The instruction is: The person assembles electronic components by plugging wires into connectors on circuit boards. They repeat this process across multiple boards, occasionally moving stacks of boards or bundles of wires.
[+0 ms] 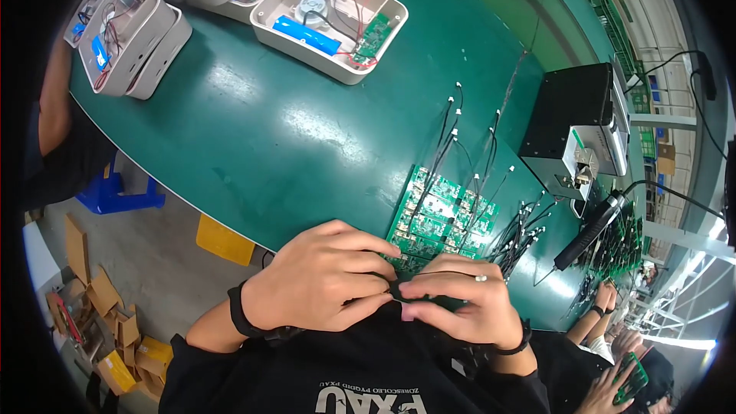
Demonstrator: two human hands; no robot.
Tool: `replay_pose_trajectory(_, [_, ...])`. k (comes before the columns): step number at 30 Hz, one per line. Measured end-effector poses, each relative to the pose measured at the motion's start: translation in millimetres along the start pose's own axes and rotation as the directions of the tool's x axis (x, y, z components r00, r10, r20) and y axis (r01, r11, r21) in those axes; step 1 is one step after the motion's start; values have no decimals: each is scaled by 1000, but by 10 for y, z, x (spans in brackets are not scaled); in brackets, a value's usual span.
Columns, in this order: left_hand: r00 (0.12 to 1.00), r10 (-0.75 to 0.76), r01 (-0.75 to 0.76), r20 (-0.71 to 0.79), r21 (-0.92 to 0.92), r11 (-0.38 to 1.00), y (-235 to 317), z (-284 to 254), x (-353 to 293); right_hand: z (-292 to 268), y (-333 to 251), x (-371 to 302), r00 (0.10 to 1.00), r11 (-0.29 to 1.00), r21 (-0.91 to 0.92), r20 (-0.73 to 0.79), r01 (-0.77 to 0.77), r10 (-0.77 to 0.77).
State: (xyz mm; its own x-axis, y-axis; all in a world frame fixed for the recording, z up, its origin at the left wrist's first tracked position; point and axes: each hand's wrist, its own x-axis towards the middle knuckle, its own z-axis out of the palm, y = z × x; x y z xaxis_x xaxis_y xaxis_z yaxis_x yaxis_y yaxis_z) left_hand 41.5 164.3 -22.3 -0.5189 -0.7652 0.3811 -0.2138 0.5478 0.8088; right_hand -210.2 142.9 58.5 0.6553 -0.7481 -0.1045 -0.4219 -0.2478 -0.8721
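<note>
Both hands are close together in front of my chest, at the table's near edge. My left hand [326, 280] has its fingers drawn together in a pinch around the end of a thin black wire. Close beside it, my right hand [468, 303] pinches the same wire, whose small white connector [481, 278] lies over the fingers. A small pink piece [407, 311] shows at the right thumb tip; I cannot tell what it is. Just beyond my fingers lies a green circuit board panel [437, 211], with several black wires [441, 146] stretching away from it.
A soldering iron [590, 230] lies right of a loose wire bundle [521, 241], near a black box-shaped device [571, 115]. Grey housings [330, 61] with blue batteries stand at the far left. Other people's hands [606, 299] show at right; cardboard [115, 322] covers the floor at left.
</note>
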Motion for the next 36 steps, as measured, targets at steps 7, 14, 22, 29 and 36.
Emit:
replay_pose_trajectory(7, [999, -4, 4, 39, -2, 1000, 12, -29, 11, 139, -27, -39, 930, 918, 246, -120, -311, 347])
replay_pose_trajectory(14, [999, -19, 20, 48, -20, 1000, 31, -21, -3, 180, 18, -60, 930, 923, 249, -152, -292, 335])
replay_pose_trajectory(22, [1000, -14, 15, 9, -63, 998, -11, 0, -7, 192, 57, -61, 986, 986, 148, -135, -78, 98])
replay_pose_trajectory(29, [990, 31, -7, -138, 170, 985, 0, 110, -59, 187, 73, -73, 993, 984, -177, -102, 34, -52])
replay_pose_trajectory(36, [985, 19, 38, -174, 316, 948, -8, 162, -96, 248, 139, -5, 985, 883, -468, -136, 27, -102])
